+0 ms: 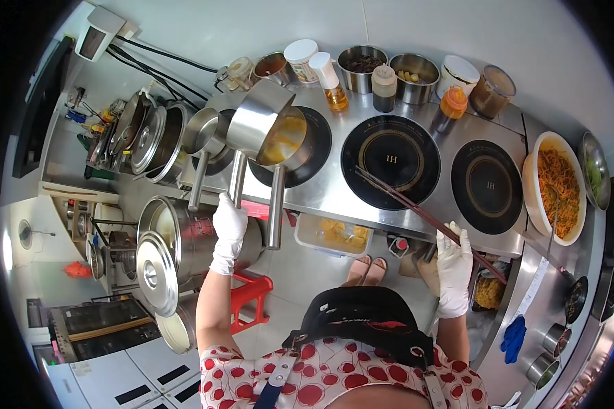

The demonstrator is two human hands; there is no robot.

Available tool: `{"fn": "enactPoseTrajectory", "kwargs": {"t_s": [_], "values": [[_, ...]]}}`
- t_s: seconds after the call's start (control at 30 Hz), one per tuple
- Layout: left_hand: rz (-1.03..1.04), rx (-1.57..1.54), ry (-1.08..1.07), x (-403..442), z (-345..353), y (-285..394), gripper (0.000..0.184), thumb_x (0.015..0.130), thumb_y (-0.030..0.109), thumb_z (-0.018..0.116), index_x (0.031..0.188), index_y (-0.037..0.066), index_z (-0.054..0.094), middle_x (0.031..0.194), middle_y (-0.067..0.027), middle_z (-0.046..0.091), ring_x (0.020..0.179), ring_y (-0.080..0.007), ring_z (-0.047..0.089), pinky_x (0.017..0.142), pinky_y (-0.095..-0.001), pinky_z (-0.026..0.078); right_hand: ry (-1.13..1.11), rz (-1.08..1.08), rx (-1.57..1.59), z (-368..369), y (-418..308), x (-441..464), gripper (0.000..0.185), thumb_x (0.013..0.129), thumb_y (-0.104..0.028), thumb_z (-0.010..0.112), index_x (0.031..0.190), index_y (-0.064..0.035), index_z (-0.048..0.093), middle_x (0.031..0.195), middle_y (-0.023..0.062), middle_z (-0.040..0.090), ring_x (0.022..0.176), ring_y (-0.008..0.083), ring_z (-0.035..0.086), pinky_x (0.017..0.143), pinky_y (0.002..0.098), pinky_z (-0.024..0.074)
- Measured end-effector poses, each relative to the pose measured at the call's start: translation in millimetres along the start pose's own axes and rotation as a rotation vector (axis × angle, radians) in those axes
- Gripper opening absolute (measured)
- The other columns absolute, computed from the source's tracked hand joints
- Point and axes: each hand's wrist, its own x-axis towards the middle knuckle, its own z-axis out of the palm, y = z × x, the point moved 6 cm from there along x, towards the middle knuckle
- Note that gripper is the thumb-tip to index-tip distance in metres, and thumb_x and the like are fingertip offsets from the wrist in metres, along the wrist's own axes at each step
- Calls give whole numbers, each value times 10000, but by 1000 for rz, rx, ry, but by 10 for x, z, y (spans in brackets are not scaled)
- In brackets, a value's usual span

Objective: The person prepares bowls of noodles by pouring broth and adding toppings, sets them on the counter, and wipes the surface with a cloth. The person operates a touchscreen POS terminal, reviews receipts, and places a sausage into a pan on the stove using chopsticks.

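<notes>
My left hand [230, 226], in a white glove, is closed around the handle of a steel saucepan [258, 117]. That saucepan is raised and tipped over a second saucepan [305, 151], which sits on a black induction plate [318, 123] and has yellow liquid in it. Whether anything is pouring between them cannot be made out. Long brown chopsticks [416, 208] are gripped in my gloved right hand [454, 253], their tips over the middle induction plate [368, 140]. A smaller saucepan [205, 133] stands left of the tipped one.
Along the wall stand a spray bottle [330, 83], squeeze bottles [383, 88] and steel pots of ingredients [361, 65]. A bowl of shredded orange food [558, 187] is at the right. Below left are a large pot [205, 238] and a red stool [252, 300].
</notes>
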Motion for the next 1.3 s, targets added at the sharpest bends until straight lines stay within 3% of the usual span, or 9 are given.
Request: {"fn": "enactPoseTrajectory", "kwargs": {"t_s": [0.37, 0.47, 0.5, 0.6, 0.73, 0.87, 1.03, 1.2, 1.3], "values": [[22, -102, -12, -42, -134, 30, 290, 697, 61, 647, 942, -12, 510, 746, -248, 624, 741, -399, 641, 647, -459, 514, 10, 57, 60, -60, 3, -1, 288, 966, -225, 522, 1034, 47, 589, 1119, 128, 569, 1124, 242, 523, 1027, 378, 423], [-426, -951, -578, -173, -138, 163, 133, 743, 46, 610, 844, 14, 529, 640, -94, 587, 537, -214, 589, 512, -327, 485, 69, 69, 100, -131, -56, -37, 272, 958, -214, 536, 1020, 46, 588, 1114, 132, 575, 1115, 241, 529, 1010, 382, 439], [-517, -1138, -617, -241, -183, 203, 92, 780, 58, 608, 834, 32, 539, 633, -24, 532, 518, -123, 516, 490, -264, 444, 95, 68, 106, -151, -82, -53, 266, 953, -209, 544, 1016, 46, 587, 1110, 134, 577, 1111, 240, 532, 1001, 384, 448], [-577, -1577, -868, -507, -377, 371, 89, 813, 99, 612, 838, 42, 547, 654, -12, 513, 519, -113, 491, 501, -268, 428, 72, 14, 113, -222, -230, -87, 266, 948, -200, 555, 1029, 52, 582, 1120, 136, 573, 1111, 244, 531, 996, 386, 454], [-581, -1611, -962, -1009, -583, 754, 262, 784, 88, 646, 998, -37, 561, 689, -29, 531, 530, -110, 492, 504, -254, 424, 151, -78, 235, -441, -557, -156, 267, 941, -187, 568, 1046, 58, 577, 1082, 142, 609, 1076, 239, 563, 939, 358, 500], [-560, -1593, -1176, -1464, -279, 1124, 346, 768, 66, 664, 1067, -59, 544, 696, -44, 543, 528, -127, 512, 510, -254, 426, 37, -159, 309, -501, -952, -258, 238, 936, -177, 577, 1061, 26, 570, 1055, 118, 632, 990, 224, 614, 839, 336, 549], [-494, -1487, -1361, -1866, 3, 1571, 335, 785, 82, 681, 1064, -38, 541, 696, -28, 524, 538, -119, 479, 505, -250, 382, -50, -308, 265, -412, -1171, -343, 288, 959, -234, 539, 1061, 34, 560, 1054, 125, 628, 998, 240, 611, 858, 356, 542], [-480, -1389, -1454, -1968, 351, 1632, 340, 796, 94, 683, 1070, -46, 537, 709, -44, 547, 556, -130, 514, 525, -262, 421, -59, -349, 300, -355, -1156, -365, 444, 972, -335, 501, 1087, 92, 538, 1087, 161, 593, 1039, 235, 576, 922, 350, 507], [-298, -1364, -1405, -1887, 565, 1771, 331, 783, 142, 709, 1035, -41, 596, 654, -35, 589, 550, -112, 544, 519, -241, 426, -94, -340, 316, -382, -1083, -449, 430, 977, -305, 496, 1086, 110, 536, 1075, 166, 605, 1042, 232, 579, 943, 366, 498]]}}
